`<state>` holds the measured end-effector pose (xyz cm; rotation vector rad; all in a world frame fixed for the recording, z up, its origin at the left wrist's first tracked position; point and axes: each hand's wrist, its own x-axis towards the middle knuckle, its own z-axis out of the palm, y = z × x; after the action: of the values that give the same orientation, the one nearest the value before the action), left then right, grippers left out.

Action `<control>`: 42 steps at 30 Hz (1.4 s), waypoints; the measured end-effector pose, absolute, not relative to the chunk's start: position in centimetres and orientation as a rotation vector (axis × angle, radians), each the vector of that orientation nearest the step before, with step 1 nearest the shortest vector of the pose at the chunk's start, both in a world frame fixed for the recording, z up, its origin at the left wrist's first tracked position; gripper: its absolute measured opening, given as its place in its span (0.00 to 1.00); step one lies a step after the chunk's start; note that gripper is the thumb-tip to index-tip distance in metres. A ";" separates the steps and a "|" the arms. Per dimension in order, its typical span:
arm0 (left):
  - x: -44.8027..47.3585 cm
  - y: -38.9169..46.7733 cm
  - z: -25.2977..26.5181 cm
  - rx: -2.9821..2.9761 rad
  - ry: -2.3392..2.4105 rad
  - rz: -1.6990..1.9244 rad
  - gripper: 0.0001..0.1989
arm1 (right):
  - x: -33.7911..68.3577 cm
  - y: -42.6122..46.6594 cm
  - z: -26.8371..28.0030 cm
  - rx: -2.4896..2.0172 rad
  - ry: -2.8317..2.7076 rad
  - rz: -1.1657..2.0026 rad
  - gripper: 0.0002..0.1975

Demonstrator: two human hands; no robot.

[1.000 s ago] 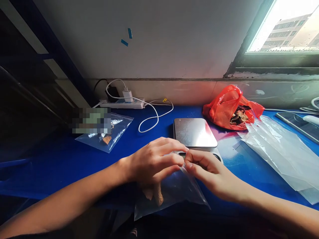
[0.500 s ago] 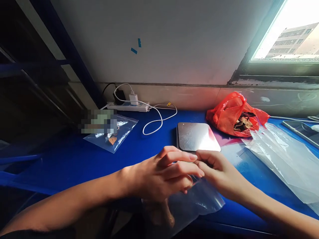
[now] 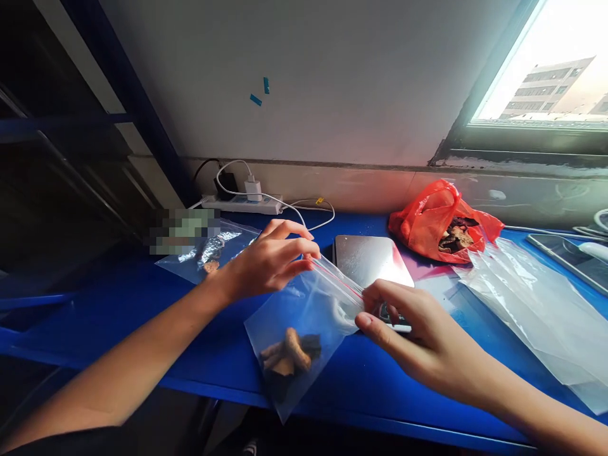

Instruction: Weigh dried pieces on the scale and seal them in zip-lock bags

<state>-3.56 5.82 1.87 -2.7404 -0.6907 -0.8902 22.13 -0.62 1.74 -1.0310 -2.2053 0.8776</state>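
Note:
Between my hands hangs a clear zip-lock bag point(image 3: 304, 304) with a red line along its seal. Brown dried pieces point(image 3: 292, 354) lie in its lower part. My left hand point(image 3: 273, 256) pinches the left end of the seal edge. My right hand point(image 3: 403, 323) grips the right end between thumb and fingers. Behind the right hand a small scale with a shiny metal top point(image 3: 365, 256) stands on the blue table point(image 3: 380, 392); the hand and bag partly cover it.
At the back right a red plastic bag point(image 3: 422, 218) holds dried pieces. Flat clear bags point(image 3: 536, 316) lie on the right, beside a phone point(image 3: 570, 256). Another filled clear bag point(image 3: 185, 263) lies at left. A power strip point(image 3: 237, 204) with a white cable runs along the wall.
My hands have moved apart, the left one up and to the left. The bag, earlier low and half covered by my hands, is now stretched between them with its contents showing.

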 end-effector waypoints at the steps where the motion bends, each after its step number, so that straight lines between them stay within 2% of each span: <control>1: -3.8 5.9 2.2 -2.762 -0.728 -0.866 0.05 | 22.2 -0.5 1.7 -1.042 -2.193 0.871 0.15; 4: -4.3 5.8 3.1 -2.851 -0.871 -0.939 0.06 | 22.5 0.1 1.2 -1.032 -2.091 0.817 0.11; 8: -5.3 5.6 4.2 -2.666 -1.292 -1.472 0.04 | 22.8 1.1 0.3 -1.018 -1.854 0.823 0.25; 12: -6.1 6.2 4.9 -2.294 -1.406 -2.348 0.02 | 22.3 1.3 0.0 -1.070 -1.736 1.153 0.23; 14: -5.8 6.4 4.8 -2.261 -1.368 -2.612 0.03 | 21.7 1.0 0.0 -1.072 -1.626 1.374 0.25; 16: -5.0 6.2 4.3 -2.339 -1.368 -2.725 0.04 | 21.2 0.7 0.0 -1.028 -1.502 1.546 0.27; 18: -4.1 5.5 3.6 -2.492 -1.374 -2.728 0.04 | 20.8 0.5 -0.2 -0.950 -1.372 1.624 0.28; 22: -2.6 4.0 2.5 -2.859 -1.248 -2.575 0.06 | 20.5 0.7 -0.2 -0.787 -1.270 1.623 0.15; 24: -2.4 3.7 2.2 -2.919 -1.183 -2.506 0.06 | 20.7 0.9 0.1 -0.807 -1.258 1.588 0.15; 27: -2.2 3.6 2.0 -2.899 -1.285 -2.334 0.06 | 22.7 1.4 1.0 -0.937 -1.169 1.377 0.15; 33: -1.6 3.8 1.5 -2.979 -1.676 -1.772 0.12 | 34.9 2.0 2.1 -1.303 -0.992 0.651 0.12; 38: -1.3 4.1 0.9 -2.997 -1.699 -1.589 0.15 | 41.4 2.7 2.2 -1.550 -0.789 0.585 0.10; 42: -1.4 4.5 0.8 -2.941 -1.696 -1.641 0.15 | 40.9 5.9 3.3 -1.648 -1.020 0.563 0.11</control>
<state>-1.44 4.55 0.76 -2.9406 -1.6957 -1.6415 40.86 5.87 3.34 -1.6477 -1.0202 0.5634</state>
